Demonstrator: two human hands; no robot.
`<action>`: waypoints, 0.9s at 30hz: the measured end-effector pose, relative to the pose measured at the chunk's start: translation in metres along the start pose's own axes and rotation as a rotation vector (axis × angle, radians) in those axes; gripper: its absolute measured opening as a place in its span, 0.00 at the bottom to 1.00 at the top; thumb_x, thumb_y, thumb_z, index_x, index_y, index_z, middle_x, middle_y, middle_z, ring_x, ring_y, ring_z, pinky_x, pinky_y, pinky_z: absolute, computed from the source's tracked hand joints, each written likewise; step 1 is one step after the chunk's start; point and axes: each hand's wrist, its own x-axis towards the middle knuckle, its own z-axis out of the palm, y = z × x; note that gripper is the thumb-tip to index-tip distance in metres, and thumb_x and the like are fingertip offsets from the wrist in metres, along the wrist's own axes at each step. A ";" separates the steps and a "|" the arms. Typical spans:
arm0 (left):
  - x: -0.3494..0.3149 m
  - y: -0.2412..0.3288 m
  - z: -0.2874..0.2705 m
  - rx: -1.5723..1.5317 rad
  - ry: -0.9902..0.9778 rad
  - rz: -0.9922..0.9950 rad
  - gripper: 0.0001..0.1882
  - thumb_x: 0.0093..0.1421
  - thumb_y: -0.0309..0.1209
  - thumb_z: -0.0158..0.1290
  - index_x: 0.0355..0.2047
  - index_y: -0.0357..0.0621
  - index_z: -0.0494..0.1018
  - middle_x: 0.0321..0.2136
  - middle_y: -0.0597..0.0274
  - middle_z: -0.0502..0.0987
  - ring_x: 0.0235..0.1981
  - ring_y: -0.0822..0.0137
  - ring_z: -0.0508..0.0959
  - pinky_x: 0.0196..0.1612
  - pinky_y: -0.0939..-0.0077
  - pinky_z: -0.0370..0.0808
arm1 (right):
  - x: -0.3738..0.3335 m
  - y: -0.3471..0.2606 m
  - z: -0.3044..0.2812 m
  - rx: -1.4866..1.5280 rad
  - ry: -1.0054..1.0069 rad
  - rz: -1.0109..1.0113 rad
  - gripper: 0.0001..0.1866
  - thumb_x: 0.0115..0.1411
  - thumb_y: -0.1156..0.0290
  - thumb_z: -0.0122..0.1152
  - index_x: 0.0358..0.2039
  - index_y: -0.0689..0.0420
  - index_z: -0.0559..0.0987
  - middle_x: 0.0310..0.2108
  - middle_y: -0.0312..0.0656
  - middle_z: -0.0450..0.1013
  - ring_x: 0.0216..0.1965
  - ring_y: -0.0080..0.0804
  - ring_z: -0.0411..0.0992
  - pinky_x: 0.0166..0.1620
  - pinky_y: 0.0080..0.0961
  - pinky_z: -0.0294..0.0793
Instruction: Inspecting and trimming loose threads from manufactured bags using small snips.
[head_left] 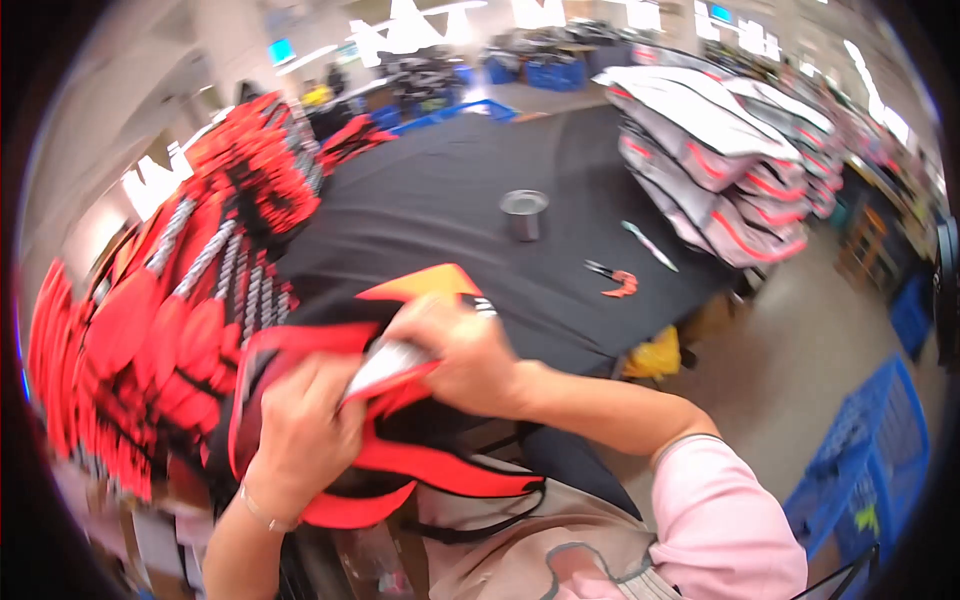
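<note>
Both hands grip a red, orange and black sewn fabric piece (430,465) in front of my body, at the near edge of the black-covered table (420,190). My left hand (310,420) is closed on its left side. My right hand (455,350) is closed on the upper edge, close to an orange corner. Between the two hands a whitish-grey inner part (388,364) of the piece shows. Motion blurs the fingers, and the folds hide how the piece is made up. A black cord or strap hangs from it over my apron.
Red fabric pieces with grey-and-black twisted cords (205,255) are heaped at left. White-and-red sewn pieces (700,140) are stacked at right. A metal cup (525,215), orange-handled snips (618,280) and a pen-like tool (650,247) lie on the table. Blue crates (860,450) stand on the floor.
</note>
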 end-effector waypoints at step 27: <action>-0.123 -0.085 0.047 0.306 0.473 -0.217 0.12 0.67 0.32 0.50 0.45 0.37 0.75 0.41 0.51 0.76 0.43 0.52 0.75 0.47 0.61 0.71 | 0.004 0.025 0.003 1.216 -0.260 0.987 0.24 0.70 0.56 0.52 0.16 0.51 0.72 0.20 0.24 0.70 0.21 0.09 0.62 0.24 0.14 0.64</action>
